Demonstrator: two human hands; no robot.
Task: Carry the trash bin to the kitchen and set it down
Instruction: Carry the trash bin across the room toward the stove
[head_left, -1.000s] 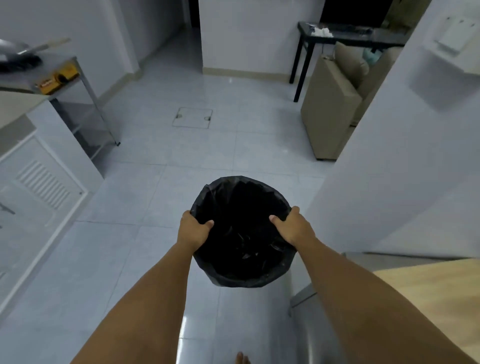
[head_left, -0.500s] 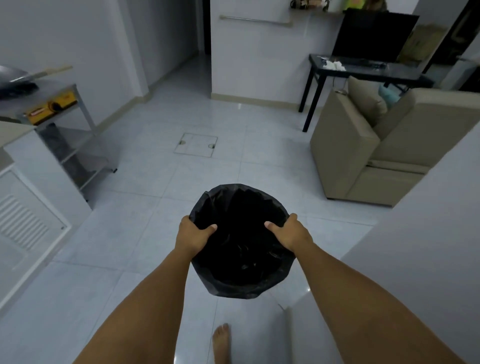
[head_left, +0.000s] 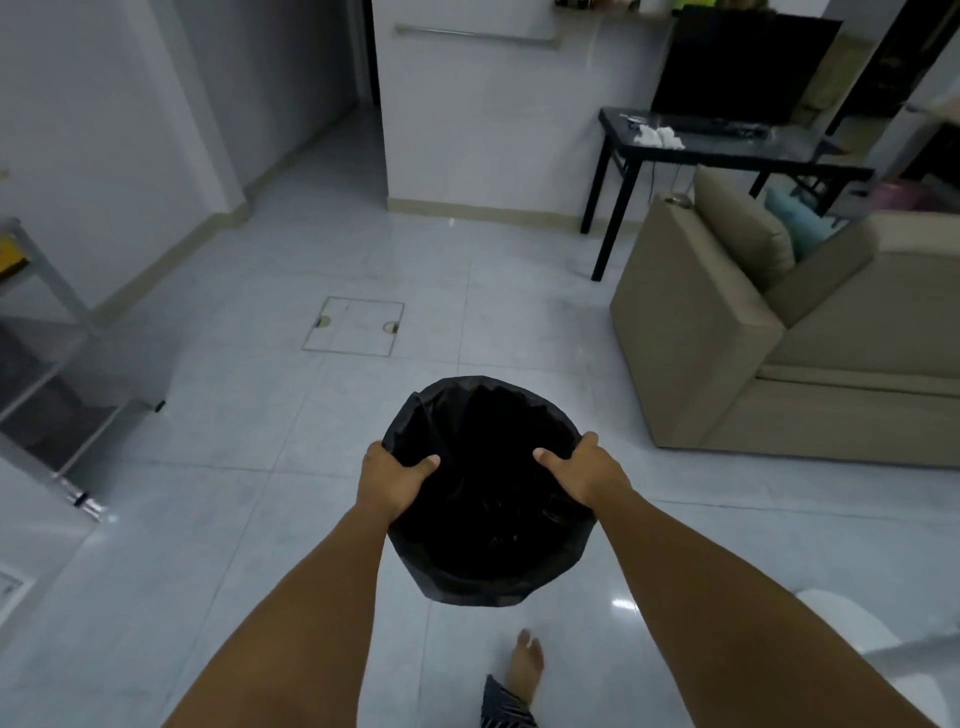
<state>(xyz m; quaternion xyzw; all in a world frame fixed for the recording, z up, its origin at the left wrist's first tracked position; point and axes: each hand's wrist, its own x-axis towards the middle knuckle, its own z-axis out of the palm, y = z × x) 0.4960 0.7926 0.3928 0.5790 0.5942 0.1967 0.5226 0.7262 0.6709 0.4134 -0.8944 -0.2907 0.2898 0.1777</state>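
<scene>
A round trash bin (head_left: 483, 415) lined with a black plastic bag hangs in the air in front of me, above the pale tiled floor. My left hand (head_left: 390, 480) grips its left rim with the thumb inside the bag. My right hand (head_left: 587, 475) grips the right rim the same way. The inside of the bin is dark and I cannot make out its contents. My bare foot (head_left: 525, 662) shows on the floor below the bin.
A beige sofa (head_left: 769, 353) stands at the right, with a black table (head_left: 727, 150) and a dark screen (head_left: 743, 62) behind it. A metal shelf rack (head_left: 57, 364) is at the left. A square floor hatch (head_left: 354, 326) lies ahead. A corridor opens at the back left.
I have walked forward with the bin held in both hands. The white wall at the right has passed out of view, and the sofa and table are now fully visible.
</scene>
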